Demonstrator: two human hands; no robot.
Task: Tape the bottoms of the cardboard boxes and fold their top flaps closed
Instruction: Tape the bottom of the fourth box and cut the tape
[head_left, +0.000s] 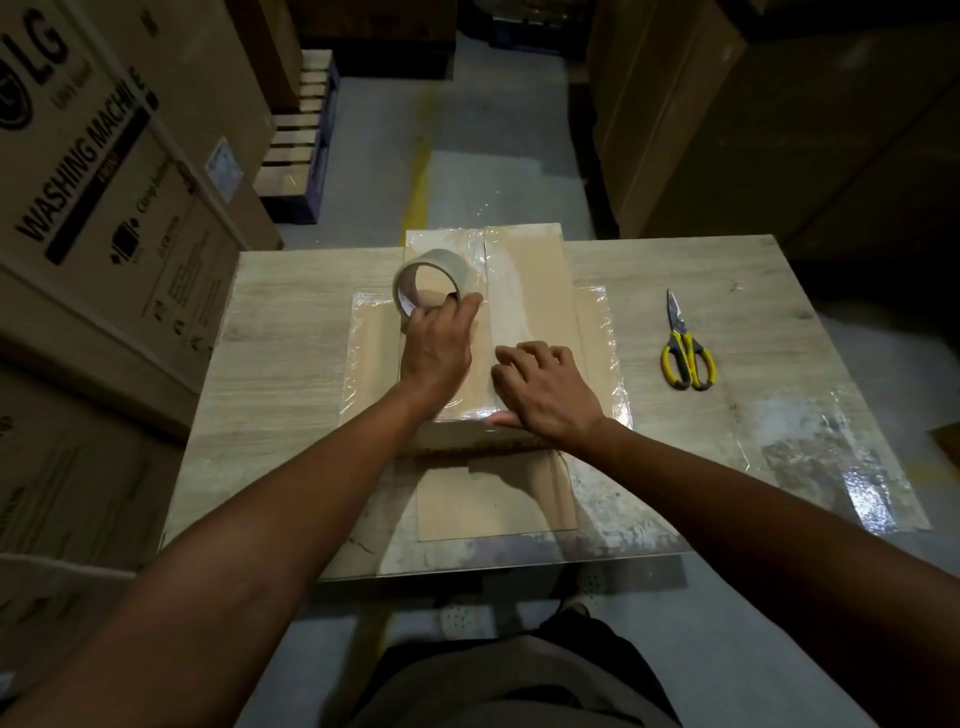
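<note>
A cardboard box (524, 291) stands bottom-up in the middle of the wooden table (291, 332), its flaps spread flat around it. Clear tape runs along the bottom seam, and older tape shines at the far end. My left hand (439, 345) grips a roll of clear tape (423, 280), fingers hooked through its core, on the box's left half. My right hand (545, 387) presses the tape down at the box's near edge, fingers slightly bent and thumb lying along the edge.
Yellow-handled scissors (685, 348) lie on the table to the right of the box. Shiny tape residue (826, 457) covers the table's near right corner. Large cartons (104, 171) stand at left, more cartons (727, 114) at right, and a pallet (301, 135) stands beyond the table.
</note>
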